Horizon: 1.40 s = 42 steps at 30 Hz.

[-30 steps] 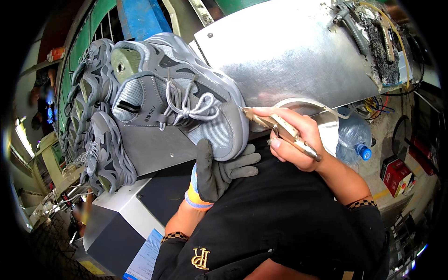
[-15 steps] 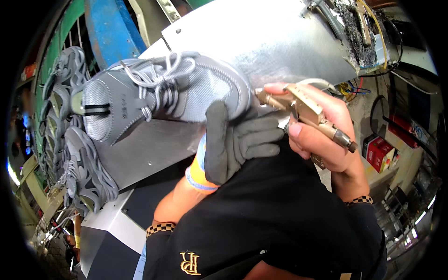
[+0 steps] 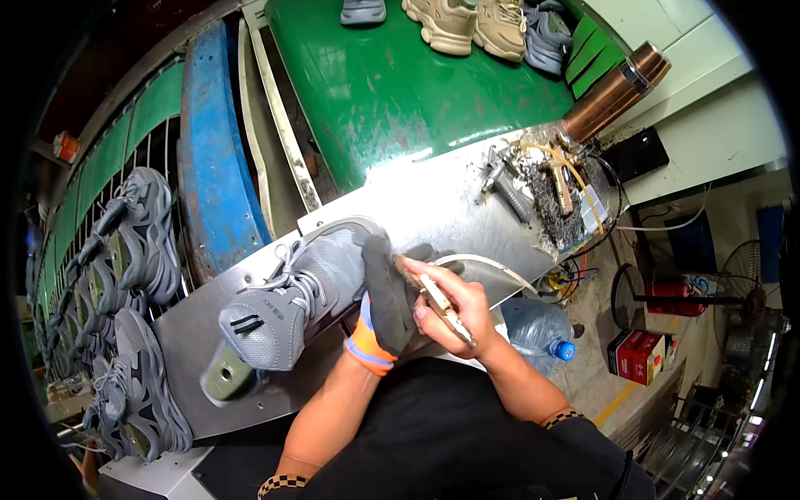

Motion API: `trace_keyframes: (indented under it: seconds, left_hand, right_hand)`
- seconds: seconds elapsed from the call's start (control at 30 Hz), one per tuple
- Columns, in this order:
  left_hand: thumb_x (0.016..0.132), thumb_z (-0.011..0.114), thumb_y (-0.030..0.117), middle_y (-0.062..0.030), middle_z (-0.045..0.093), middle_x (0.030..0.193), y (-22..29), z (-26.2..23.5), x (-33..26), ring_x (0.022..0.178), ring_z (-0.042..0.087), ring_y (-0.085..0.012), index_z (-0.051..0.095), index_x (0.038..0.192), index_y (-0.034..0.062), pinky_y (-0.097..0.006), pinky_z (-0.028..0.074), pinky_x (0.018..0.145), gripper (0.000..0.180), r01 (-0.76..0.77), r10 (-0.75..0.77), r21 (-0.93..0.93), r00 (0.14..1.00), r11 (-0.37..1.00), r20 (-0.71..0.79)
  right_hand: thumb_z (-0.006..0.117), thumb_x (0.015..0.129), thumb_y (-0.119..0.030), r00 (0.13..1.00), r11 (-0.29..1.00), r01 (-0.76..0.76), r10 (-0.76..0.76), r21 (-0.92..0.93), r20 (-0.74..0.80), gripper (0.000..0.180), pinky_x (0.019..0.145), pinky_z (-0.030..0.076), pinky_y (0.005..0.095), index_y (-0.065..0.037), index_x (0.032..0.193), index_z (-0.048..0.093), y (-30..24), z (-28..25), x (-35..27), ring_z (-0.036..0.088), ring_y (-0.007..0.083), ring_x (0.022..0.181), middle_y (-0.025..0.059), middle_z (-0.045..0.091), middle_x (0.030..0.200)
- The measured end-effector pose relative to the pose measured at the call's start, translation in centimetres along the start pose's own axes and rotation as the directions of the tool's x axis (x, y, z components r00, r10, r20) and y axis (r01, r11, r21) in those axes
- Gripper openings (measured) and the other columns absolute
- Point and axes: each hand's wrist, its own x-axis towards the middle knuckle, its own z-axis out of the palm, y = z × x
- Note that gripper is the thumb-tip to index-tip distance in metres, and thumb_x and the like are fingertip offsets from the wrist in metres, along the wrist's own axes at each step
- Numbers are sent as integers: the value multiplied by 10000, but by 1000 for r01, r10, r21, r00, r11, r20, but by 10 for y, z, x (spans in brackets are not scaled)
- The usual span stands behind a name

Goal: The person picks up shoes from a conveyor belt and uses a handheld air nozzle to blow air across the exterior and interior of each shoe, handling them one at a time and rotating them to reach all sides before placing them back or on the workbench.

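Now seeing more green table on the far side; over the metal bench, finding the grey shoe swung heel-nearer, touching the gloved left hand, cannot tell if gripping; with right hand, still pinching a brassy tool.

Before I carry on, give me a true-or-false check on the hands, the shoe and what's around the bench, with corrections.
1. The left hand wears a dark glove. True.
2. The right hand holds nothing. False: it grips a slim metal tool.
3. A green shoe last shows at the heel end of the grey shoe. True.
4. The clear plastic bottle stands to the left of both hands. False: it is to their right.
5. Beige shoes rest on the green surface. True.
6. The bottle's cap is yellow. False: it is blue.
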Motion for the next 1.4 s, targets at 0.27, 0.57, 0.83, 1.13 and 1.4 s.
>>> trace_keyframes:
  seconds: [0.27, 0.57, 0.83, 1.13, 1.4]
  left_hand:
    - [656, 835, 221, -176, 545, 1246, 91, 0, -118, 1077, 580, -263, 471, 1289, -40, -358, 460, 919, 776, -240, 80, 950, 970, 200, 228]
    - [750, 720, 332, -212, 548, 1250, 133, -48, -198, 1120, 529, -305, 426, 1368, -48, -364, 394, 970, 783, 262, 515, 965, 828, -2, -224]
    - [976, 401, 329, -211, 481, 1386, 191, -100, -50, 1280, 454, -261, 428, 1365, -93, -366, 339, 1095, 574, 13, 836, 999, 548, -41, 28]
    - [916, 543, 320, -122, 673, 1070, 363, -77, 344, 965, 639, -259, 686, 1051, 103, -404, 500, 848, 294, 282, 672, 959, 707, 21, -222]
    - [759, 645, 625, -167, 360, 1493, 337, -82, 177, 1382, 334, -323, 391, 1449, 158, -410, 297, 1133, 871, 184, 575, 770, 771, -611, 273]
  right_hand:
    - [559, 859, -43, 997, 979, -9, -7, 204, 79, 508, 614, 525, 260, 21, 1357, 481, 18, -44, 10, 619, 116, 655, 60, 629, 797]
    - [626, 784, -25, 966, 992, 80, -100, -95, -238, 534, 640, 497, 240, -19, 1312, 546, 36, -85, 18, 628, 110, 650, 43, 653, 746]
    - [647, 775, -22, 980, 999, 38, -35, 10, -195, 559, 668, 513, 267, -16, 1323, 538, 41, -104, 20, 632, 120, 699, 35, 656, 798]
    - [771, 707, -195, 969, 932, 241, -213, -271, 127, 701, 660, 512, 365, -30, 1340, 518, 36, -101, 34, 599, 260, 666, 73, 630, 826]
    - [693, 722, -114, 984, 688, 139, -180, -713, 18, 703, 767, 442, 486, 3, 1370, 446, 21, -113, 13, 528, 403, 816, 180, 545, 834]
